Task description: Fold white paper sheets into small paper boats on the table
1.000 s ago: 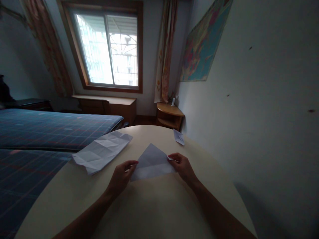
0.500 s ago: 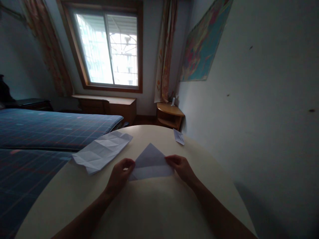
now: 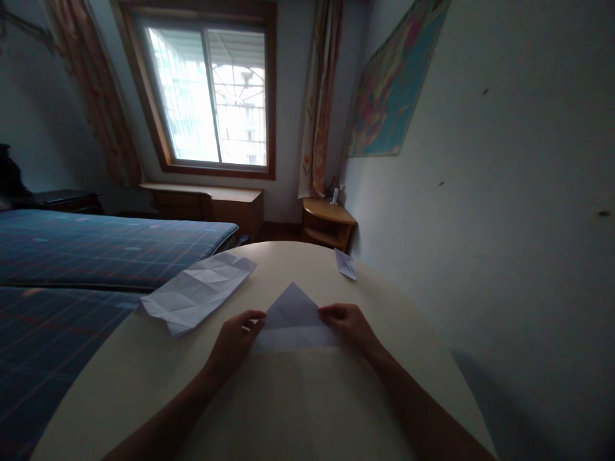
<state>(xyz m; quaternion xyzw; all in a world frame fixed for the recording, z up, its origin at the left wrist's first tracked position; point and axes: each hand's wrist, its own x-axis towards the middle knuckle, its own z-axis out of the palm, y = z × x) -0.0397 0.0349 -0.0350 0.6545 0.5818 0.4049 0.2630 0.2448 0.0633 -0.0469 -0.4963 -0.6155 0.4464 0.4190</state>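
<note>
A folded sheet of paper (image 3: 294, 323) with a pointed top and a crease across it is held in front of me, low over the round table (image 3: 307, 403). My left hand (image 3: 237, 333) pinches its left edge between thumb and fingers. At the right edge, my right hand (image 3: 350, 325) grips the paper the same way. The paper's lower corners are partly hidden behind my hands. To the left lies a larger creased sheet of paper (image 3: 199, 291), partly unfolded. A small folded paper piece (image 3: 345, 264) rests near the table's far right edge.
A bed with a blue checked mattress (image 3: 110, 246) stands close along the table's left side. The white wall (image 3: 519, 269) runs along the right. Beyond the table are a corner shelf (image 3: 329, 211), a wooden desk (image 3: 230, 195) and a window (image 3: 211, 96).
The paper in my hands has come slightly down and nearer to me, its tip now a little lower. Both hands have shifted slightly with it, keeping their grip.
</note>
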